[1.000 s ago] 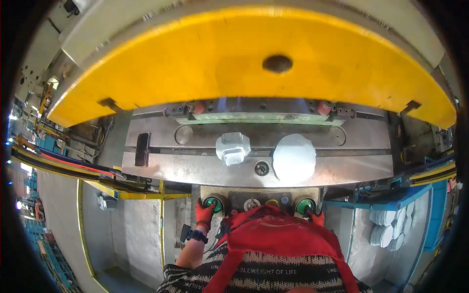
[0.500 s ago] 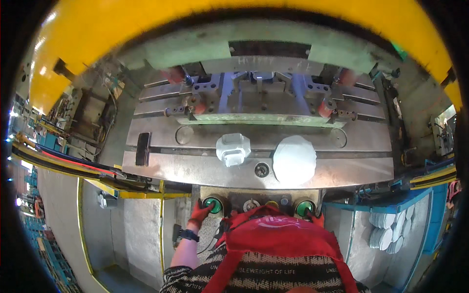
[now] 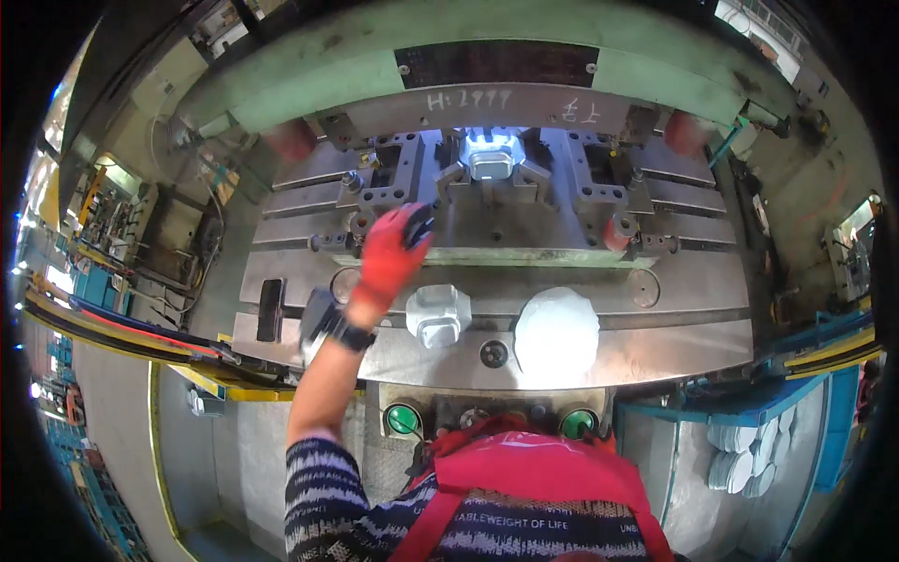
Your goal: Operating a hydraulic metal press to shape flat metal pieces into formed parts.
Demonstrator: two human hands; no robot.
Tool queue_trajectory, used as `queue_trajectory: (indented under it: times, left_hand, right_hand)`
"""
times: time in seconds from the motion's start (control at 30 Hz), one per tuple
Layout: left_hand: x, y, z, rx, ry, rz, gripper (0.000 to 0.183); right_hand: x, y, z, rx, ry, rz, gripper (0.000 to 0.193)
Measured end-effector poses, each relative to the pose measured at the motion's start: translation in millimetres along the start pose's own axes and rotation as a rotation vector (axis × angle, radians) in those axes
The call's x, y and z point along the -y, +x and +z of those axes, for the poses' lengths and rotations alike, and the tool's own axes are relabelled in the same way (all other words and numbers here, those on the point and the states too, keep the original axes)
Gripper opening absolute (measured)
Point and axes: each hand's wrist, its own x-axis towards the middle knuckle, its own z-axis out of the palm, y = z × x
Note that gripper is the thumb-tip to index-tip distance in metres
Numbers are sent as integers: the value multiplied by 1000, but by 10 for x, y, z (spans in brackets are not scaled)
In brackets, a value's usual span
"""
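Note:
My left hand (image 3: 393, 251), in a red glove with dark fingertips, reaches over the left front of the lower die (image 3: 506, 220). Its fingers stretch forward with nothing visible in them. A shaped silvery metal part (image 3: 492, 165) sits brightly lit at the back centre of the die. In front, on the press bed, lie a similar boxy formed part (image 3: 438, 317) and a pile of round flat metal blanks (image 3: 557, 335). My right hand (image 3: 605, 441) stays low beside the right green button (image 3: 579, 423), mostly hidden behind the red apron; its fingers are hardly visible.
Above the die spans a green press beam (image 3: 309, 80) with a steel plate under it. A black phone-like slab (image 3: 270, 309) lies on the bed's left. The left green button (image 3: 404, 420) is uncovered. Blanks fill part of a blue-rimmed bin (image 3: 674, 412) at right; a yellow-edged bin (image 3: 159, 440) stands left.
My left hand has left the left green button and swung forward over the bed. The large yellow shape overhead is gone from view. The shaped part in the die now shows more fully.

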Motion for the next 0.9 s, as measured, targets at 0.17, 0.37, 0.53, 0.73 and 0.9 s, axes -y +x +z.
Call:
queue_trajectory:
  times: [0.17, 0.37, 0.53, 0.73, 0.9]
  left_hand:
    - [127, 962, 856, 20, 231, 141, 41]
    - [283, 1626, 1246, 345, 502, -16, 44]
    - [284, 1656, 1048, 392, 467, 17, 39]
    - [177, 964, 586, -109, 460, 232, 48]
    - [55, -189, 150, 230, 438, 204, 50]
  right_hand:
    - [-450, 150, -34, -27, 155, -93, 36]
    - [-939, 474, -258, -40, 29, -65, 55]
    - [-63, 8, -6, -94, -123, -75, 51]
    - [-1054, 506, -400, -100, 10, -123, 47]
    - [-267, -15, -430, -192, 183, -104, 45]
